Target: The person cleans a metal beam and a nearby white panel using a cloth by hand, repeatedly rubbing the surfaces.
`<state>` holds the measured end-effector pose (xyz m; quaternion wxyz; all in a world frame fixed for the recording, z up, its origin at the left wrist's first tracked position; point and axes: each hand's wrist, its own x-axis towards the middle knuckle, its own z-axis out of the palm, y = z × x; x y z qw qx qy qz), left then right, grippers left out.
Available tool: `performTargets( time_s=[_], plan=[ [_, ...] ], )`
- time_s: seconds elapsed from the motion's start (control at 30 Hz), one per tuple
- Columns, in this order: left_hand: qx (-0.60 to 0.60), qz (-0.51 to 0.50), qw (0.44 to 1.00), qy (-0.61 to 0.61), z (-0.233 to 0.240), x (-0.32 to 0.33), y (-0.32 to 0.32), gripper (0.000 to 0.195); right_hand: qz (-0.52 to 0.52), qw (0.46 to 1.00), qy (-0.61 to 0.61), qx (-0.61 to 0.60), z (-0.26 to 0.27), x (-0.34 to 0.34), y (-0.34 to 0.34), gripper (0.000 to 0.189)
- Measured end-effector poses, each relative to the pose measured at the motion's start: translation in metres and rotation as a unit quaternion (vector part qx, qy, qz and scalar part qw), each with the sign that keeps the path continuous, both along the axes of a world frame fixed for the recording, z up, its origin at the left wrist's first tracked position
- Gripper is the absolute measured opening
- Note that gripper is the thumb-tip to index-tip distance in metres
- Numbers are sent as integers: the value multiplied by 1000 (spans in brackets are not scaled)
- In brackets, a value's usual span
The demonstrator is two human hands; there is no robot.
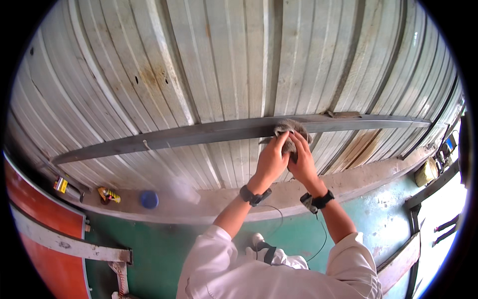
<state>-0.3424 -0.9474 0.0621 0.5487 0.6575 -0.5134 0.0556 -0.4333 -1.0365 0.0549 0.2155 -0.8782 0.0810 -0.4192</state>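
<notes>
A grey-brown cloth (292, 126) is bunched between my two hands and rests on a dark grey metal rail (209, 132) that runs across a corrugated sheet-metal wall (239, 67). My left hand (272, 160) grips the cloth's left side, and my right hand (304, 163) holds it from the right. The fingertips of both hands come together over the cloth, which partly hides them. Each wrist wears a black strap with a small device. Part of the rail lies hidden behind the cloth.
A flat brownish piece (345, 114) lies on the rail, right of my hands. Below, a concrete ledge (231, 203) carries a blue round object (149, 200) and a yellow bottle (112, 195). A bucket (426, 172) stands at right; metal frames (74, 241) flank the green floor (157, 246).
</notes>
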Motion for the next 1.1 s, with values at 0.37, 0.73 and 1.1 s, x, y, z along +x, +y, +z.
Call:
performTargets(
  time_s=[0.37, 0.73, 1.1],
  plan=[
    [-106, -57, 990, -69, 40, 23, 49, 60, -55, 991, -124, -21, 25, 20, 54, 76],
    [-170, 145, 968, -110, 33, 131, 101, 52, 31, 985, -132, -107, 38, 159, 90, 65],
    [-162, 185, 963, -107, 59, 164, 113, 45, 43, 988, -102, -111, 77, 182, 116, 67]
  ],
)
